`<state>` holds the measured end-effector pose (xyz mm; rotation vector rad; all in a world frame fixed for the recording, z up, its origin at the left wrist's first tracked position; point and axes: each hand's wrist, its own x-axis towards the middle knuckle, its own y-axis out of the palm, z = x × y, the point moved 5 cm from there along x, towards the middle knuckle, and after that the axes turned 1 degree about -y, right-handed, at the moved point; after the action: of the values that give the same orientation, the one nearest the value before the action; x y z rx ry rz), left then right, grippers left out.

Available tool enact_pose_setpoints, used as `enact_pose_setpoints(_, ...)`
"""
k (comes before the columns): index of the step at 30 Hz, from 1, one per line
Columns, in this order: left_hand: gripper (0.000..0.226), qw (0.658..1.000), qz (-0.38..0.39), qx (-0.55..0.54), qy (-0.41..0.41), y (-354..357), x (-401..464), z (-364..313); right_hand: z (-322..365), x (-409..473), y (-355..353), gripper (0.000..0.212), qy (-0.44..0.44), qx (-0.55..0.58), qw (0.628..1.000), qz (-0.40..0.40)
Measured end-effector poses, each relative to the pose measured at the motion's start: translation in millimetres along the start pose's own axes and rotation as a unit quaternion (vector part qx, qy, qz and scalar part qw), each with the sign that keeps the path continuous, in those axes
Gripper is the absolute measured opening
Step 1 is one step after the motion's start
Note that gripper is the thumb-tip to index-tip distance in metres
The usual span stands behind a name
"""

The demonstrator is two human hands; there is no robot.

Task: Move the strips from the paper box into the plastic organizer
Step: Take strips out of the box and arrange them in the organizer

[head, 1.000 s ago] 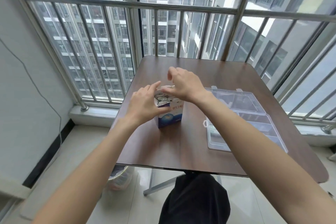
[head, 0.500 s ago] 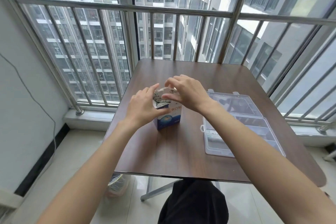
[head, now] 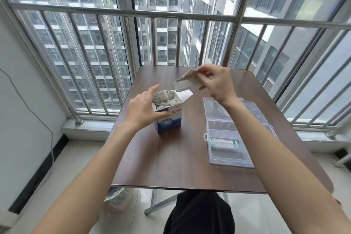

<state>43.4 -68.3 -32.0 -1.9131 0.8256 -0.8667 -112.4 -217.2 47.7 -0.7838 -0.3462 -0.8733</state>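
Head view: the paper box (head: 169, 118) stands upright on the brown table (head: 180, 167) with its top flap open, and it is packed with white strips (head: 165, 99) that stick up above the rim. The left hand (head: 146, 109) steadies the box from its left side, thumb across the front face and fingers raised loosely beside the opening. The right hand (head: 216, 80) is lifted above and beyond the box and pinches a small bundle of strips (head: 185, 81) between thumb and fingertips; the bundle hangs clear of the box. The clear plastic organizer (head: 237, 161) lies open on the right of the table, well apart from the box, with 1 batch of strips already lying in its near-left compartment (head: 225, 143).

The step in hand looks like the carry: strips are out of the box and not yet in the organizer. The next move likely calls for swinging the right hand toward the person and down over a compartment, laying the bundle flat along it, then letting go while the left hand keeps the box from tipping.

Compared with 0.5 s ago, the right hand has left the box top, where both hands were bunched together, and risen with the bundle. The box mouth, then covered, is now exposed.
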Motion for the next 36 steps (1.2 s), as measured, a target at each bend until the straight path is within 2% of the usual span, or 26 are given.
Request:
enact_pose_setpoints(2,0.111,1.000,-0.012,-0.002,0.019,-8.6,-1.7,-7.9,-13.0,-13.5,-19.7,0.011,0.060,0.085,0.994,-0.028)
enact_pose_setpoints(3,0.107,0.997,-0.048,-0.030,0.044,-18.0,-5.4,-17.2,-19.5,-22.3,-27.2,0.011,0.088,0.126,0.988,-0.032)
enact_pose_setpoints(5,0.084,0.979,-0.117,-0.122,0.110,-35.1,-13.4,-45.1,-29.7,-42.0,-38.0,0.008,0.126,0.174,0.977,-0.012)
enact_pose_setpoints(6,0.071,0.970,-0.115,-0.169,0.134,-35.3,-16.9,-63.6,-34.2,-54.6,-42.7,0.007,0.138,0.181,0.974,0.003)
enact_pose_setpoints(7,0.061,0.962,-0.089,-0.215,0.145,-35.8,-17.3,-79.8,-35.3,-61.7,-43.0,0.007,0.145,0.184,0.972,0.021)
enact_pose_setpoints(9,0.048,0.950,0.046,-0.281,0.131,-12.8,-16.2,-114.6,-39.9,-81.7,-49.6,0.006,0.161,0.189,0.968,0.044)
enact_pose_setpoints(11,0.041,0.936,0.182,-0.281,0.111,18.4,-14.8,-139.2,-43.2,-96.8,-58.6,0.006,0.168,0.190,0.966,0.050)
enact_pose_setpoints(14,0.035,0.898,0.293,-0.316,0.093,51.5,-17.6,-154.0,-49.0,-109.2,-70.6,0.007,0.189,0.187,0.964,0.028)
enact_pose_setpoints(16,0.020,0.866,0.326,-0.373,0.070,62.1,-23.4,-158.3,-54.2,-115.4,-75.0,0.012,0.209,0.192,0.959,0.004)
enact_pose_setpoints(18,0.016,0.854,0.318,-0.410,0.049,69.5,-24.4,-164.8,-63.5,-124.4,-83.6,0.022,0.229,0.175,0.958,-0.005)
enact_pose_setpoints(23,0.011,0.845,0.306,-0.438,0.006,85.9,-23.7,-157.4,-75.6,-140.0,-83.0,0.042,0.284,0.170,0.942,0.047)
enact_pose_setpoints(26,0.012,0.843,0.261,-0.469,-0.043,90.5,-23.2,-148.1,-80.8,-141.0,-84.0,0.039,0.293,0.147,0.944,0.037)
enact_pose_setpoints(29,0.012,0.841,0.197,-0.496,-0.086,89.7,-19.5,-131.2,-89.8,-142.4,-90.0,0.021,0.288,0.152,0.945,0.012)
enact_pose_setpoints(31,0.013,0.836,0.192,-0.505,-0.097,90.2,-19.8,-122.1,-94.5,-143.3,-91.2,0.014,0.285,0.161,0.945,0.012)
enact_pose_setpoints(33,0.012,0.844,0.196,-0.490,-0.092,91.3,-20.4,-116.0,-95.6,-142.4,-87.1,0.016,0.283,0.164,0.944,0.039)
enact_pose_setpoints(36,0.012,0.856,0.198,-0.471,-0.075,91.0,-19.3,-115.2,-92.0,-138.0,-73.3,0.030,0.287,0.171,0.937,0.099)
